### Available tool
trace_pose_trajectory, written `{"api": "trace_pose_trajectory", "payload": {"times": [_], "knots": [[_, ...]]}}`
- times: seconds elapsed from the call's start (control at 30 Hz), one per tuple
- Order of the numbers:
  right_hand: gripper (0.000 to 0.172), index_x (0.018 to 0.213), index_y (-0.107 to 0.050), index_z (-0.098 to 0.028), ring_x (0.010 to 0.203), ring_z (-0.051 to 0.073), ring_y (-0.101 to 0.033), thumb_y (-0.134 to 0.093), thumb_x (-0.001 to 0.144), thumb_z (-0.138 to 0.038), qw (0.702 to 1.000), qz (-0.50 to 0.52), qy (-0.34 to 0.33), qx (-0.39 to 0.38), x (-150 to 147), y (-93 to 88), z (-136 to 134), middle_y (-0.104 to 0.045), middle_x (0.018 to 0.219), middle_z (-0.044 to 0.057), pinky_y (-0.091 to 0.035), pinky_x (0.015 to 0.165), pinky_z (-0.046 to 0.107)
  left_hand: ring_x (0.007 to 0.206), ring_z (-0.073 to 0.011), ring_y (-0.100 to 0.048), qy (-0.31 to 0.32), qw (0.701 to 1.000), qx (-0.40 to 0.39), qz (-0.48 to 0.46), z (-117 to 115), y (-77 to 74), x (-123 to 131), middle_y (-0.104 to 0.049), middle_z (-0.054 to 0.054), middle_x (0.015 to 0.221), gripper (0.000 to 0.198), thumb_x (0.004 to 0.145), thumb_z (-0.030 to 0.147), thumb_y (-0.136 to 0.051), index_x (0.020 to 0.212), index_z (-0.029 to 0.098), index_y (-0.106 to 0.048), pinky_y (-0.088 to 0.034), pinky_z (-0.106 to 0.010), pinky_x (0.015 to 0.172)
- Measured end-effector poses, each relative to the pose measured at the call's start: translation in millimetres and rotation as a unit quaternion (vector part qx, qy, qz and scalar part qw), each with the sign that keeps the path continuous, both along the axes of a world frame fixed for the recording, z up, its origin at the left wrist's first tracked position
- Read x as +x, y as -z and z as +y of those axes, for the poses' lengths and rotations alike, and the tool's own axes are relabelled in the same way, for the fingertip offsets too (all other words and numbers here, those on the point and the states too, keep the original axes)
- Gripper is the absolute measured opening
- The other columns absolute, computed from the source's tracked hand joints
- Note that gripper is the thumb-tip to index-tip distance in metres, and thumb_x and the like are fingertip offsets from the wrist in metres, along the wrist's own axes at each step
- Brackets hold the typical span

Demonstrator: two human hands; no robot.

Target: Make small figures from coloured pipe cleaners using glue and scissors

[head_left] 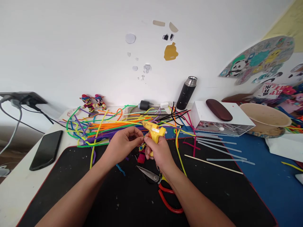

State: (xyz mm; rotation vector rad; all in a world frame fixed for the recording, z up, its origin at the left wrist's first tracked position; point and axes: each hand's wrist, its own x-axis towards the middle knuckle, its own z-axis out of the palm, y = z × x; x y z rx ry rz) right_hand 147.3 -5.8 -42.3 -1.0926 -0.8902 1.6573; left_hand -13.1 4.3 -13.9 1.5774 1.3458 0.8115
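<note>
Wrapped round the handle of a yellow hot glue gun, my right hand is closed, the nozzle pointing up and left. My left hand is pinched beside it, fingertips meeting the right thumb; a tiny greenish bit shows there, too small to name. Just below the fingers sits a small dark red and yellow pipe cleaner figure, partly hidden by my hands. Scissors with red and yellow handles lie on the black mat under my right wrist. A short blue pipe cleaner piece lies nearby.
Colourful pipe cleaners are heaped behind my hands. Glue sticks and a wooden stick lie right. Two finished figures, a black flask and a white box stand by the wall. A phone lies left.
</note>
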Motion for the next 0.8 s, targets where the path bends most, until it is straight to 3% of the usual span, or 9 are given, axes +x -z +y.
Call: {"api": "trace_pose_trajectory", "payload": {"times": [0.8], "knots": [[0.032,0.095,-0.058,-0.021,0.032,0.010,-0.047,-0.074,0.075,-0.040,1.000,0.010,-0.012,-0.007,-0.9,-2.0,-1.9,-0.051,0.043,-0.011,-0.025,0.034,0.018,0.076,-0.0192,-0.067,-0.010,1.000,0.007,-0.006,1.6,-0.9,-3.0,-0.072,-0.002,0.083,0.021,0.088,0.041,-0.071,0.089,0.020,-0.069,-0.053,-0.029,0.070]]}}
